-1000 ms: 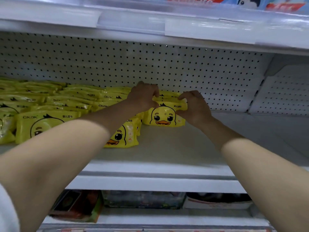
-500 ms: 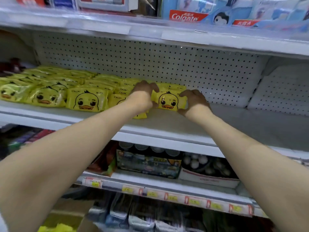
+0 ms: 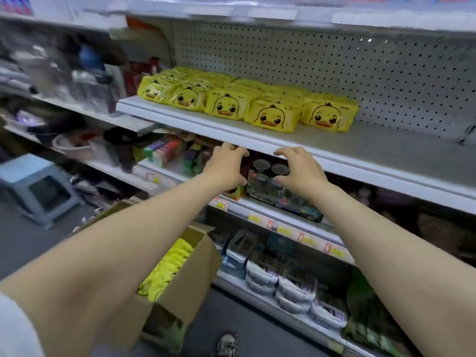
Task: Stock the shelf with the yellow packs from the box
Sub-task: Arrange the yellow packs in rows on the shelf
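Two hands: the left hand [image 3: 226,167] and the right hand [image 3: 298,168] are held apart at the same height, just on the near side of the shelf's front lip. The fingers of both are loosely curled and grip nothing.
Shelf: a white metal shelf [image 3: 360,148] backed by a white perforated panel [image 3: 309,60].
Stocked goods: flat yellow plastic packs printed with a duck face [image 3: 273,117] lie in rows on the left part of the shelf. Five front the edge (the rows behind are partly hidden).
Box: an open brown cardboard box [image 3: 190,274] stands on the floor, near left, under the left forearm. It holds further yellow packs [image 3: 170,264] (their print is too blurred to read).
Shelf below: two dark round lids [image 3: 270,167] show between the hands, and yellow price tags [image 3: 283,229] run along the edge.
Floor, far left: a grey plastic stool [image 3: 38,186], blurred.
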### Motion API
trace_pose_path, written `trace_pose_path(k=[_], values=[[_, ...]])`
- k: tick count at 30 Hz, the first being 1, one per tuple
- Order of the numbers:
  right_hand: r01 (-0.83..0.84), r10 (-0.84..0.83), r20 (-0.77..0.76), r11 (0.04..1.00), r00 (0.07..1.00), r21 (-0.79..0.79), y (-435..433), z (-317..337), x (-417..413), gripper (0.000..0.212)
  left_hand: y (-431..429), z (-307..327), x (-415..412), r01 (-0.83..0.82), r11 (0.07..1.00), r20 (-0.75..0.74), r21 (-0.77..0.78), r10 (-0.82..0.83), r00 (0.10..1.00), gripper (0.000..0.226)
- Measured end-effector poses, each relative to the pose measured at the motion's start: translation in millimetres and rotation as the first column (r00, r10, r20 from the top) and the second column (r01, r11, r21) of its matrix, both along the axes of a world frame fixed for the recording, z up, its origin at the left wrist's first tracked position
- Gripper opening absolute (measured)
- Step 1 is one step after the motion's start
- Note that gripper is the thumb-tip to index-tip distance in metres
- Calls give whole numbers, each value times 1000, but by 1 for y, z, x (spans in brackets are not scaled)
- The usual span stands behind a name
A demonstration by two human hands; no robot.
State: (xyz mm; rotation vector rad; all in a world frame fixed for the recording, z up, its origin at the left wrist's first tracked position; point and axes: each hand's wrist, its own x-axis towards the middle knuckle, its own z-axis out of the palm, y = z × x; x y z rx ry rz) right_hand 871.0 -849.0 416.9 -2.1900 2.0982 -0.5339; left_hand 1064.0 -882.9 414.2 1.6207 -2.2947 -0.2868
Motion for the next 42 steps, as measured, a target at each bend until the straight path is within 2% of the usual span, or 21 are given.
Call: trace_pose_path(k=[5, 11, 17, 20, 25, 31, 36, 42], values=[[-134, 133, 19, 991, 991, 21, -7, -16, 69, 63, 16, -27, 71, -142, 990, 38, 22, 141, 989, 68], [-233, 237, -26, 967, 971, 100, -38, -43, 149, 58, 2, -55, 150, -274, 959, 60, 77, 270, 961, 69], [-299, 313, -28, 927, 949, 227, -99, -101, 240, 58, -45, -115, 236, -325, 928, 113, 183, 308, 945, 66], [-302, 323, -3, 888, 946, 346, -125, -146, 281, 57, -73, -154, 280, -327, 900, 129, 289, 302, 945, 69], [-220, 251, 30, 777, 968, 590, -149, -238, 335, 56, -109, -238, 348, -254, 826, 196, 504, 176, 964, 70], [-80, 140, -1, 565, 990, 821, -140, -345, 355, 55, -126, -339, 382, -171, 690, 230, 703, 7, 973, 69], [18, 95, -60, 396, 994, 918, -126, -416, 354, 51, -128, -414, 381, -76, 622, 219, 779, -157, 963, 69], [119, 47, -137, 276, 989, 954, -115, -471, 357, 44, -144, -473, 377, 2, 607, 259, 795, -343, 903, 73]])
